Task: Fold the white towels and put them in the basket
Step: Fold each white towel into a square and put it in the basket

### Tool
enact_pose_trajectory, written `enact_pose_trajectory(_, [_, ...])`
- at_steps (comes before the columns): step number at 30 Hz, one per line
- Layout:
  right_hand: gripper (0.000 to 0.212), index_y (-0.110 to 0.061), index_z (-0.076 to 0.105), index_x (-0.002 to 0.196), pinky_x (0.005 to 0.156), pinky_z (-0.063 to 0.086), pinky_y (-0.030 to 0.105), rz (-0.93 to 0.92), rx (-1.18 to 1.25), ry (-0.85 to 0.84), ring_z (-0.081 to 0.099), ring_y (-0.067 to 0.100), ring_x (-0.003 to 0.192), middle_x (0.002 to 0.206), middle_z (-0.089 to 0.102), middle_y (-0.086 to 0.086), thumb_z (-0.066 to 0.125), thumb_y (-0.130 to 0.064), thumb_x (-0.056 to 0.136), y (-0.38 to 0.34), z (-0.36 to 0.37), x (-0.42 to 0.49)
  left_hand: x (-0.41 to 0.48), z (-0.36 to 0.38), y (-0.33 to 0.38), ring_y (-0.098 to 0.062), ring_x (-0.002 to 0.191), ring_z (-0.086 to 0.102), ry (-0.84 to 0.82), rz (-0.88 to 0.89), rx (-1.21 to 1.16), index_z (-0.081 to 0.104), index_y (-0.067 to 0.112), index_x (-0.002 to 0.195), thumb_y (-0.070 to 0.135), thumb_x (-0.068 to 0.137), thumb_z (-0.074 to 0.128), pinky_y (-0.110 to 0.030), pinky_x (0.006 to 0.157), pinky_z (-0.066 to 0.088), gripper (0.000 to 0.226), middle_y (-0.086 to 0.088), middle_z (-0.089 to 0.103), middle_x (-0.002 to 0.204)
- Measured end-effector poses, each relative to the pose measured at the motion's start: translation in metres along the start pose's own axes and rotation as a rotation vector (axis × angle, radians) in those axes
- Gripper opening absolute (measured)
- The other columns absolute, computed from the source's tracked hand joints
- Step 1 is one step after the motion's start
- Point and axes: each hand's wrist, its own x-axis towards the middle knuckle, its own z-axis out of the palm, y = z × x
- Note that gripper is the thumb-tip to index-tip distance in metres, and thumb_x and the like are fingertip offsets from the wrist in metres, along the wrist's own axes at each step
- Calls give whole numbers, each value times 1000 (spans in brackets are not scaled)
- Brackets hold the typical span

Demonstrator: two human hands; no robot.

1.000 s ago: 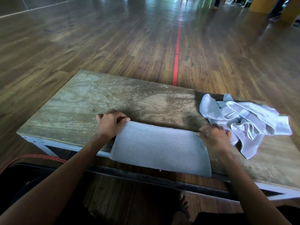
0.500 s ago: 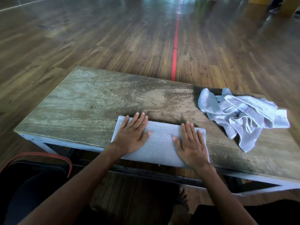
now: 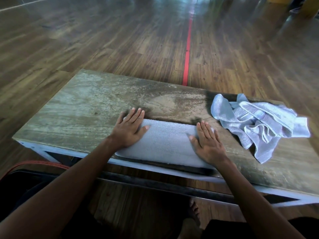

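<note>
A folded white towel (image 3: 168, 142) lies flat along the near edge of the worn wooden table (image 3: 89, 107). My left hand (image 3: 129, 129) presses flat on the towel's left end, fingers straight and reaching past its far edge. My right hand (image 3: 208, 141) presses flat on the right end, fingers straight too. A crumpled pile of white towels (image 3: 259, 123) sits on the table to the right, apart from my hands. A dark basket with an orange rim (image 3: 34, 165) shows at the lower left, below the table, mostly hidden by my left arm.
The table has a pale metal frame (image 3: 172, 171) along its near edge. A wooden floor with a red line (image 3: 188, 49) stretches beyond. My bare foot (image 3: 192, 214) is on the floor under the table.
My hands went from gripping the towel's far corners to lying flat on it, and have since slid apart toward its two ends. The towel now lies folded narrower on the table.
</note>
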Motion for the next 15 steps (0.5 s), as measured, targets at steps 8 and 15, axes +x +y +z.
enact_pose_trajectory(8, [52,-18,37,141,103,17,39,-58,-294,-32,35,22,134,150,37,3,21,-42,98,32,-43,6,-19,-22,50,-16,146,-10,-126,164,5,7,8,151,70,75,-23,-52,110,-16,103,-6,-2,160])
enact_pose_trajectory(15, [34,-21,48,131,100,22,39,-164,-410,-127,41,17,128,138,47,-1,40,-31,99,28,-60,31,-33,9,197,-20,147,-9,-210,334,-2,0,7,150,56,94,9,-50,113,-15,75,-11,-6,159])
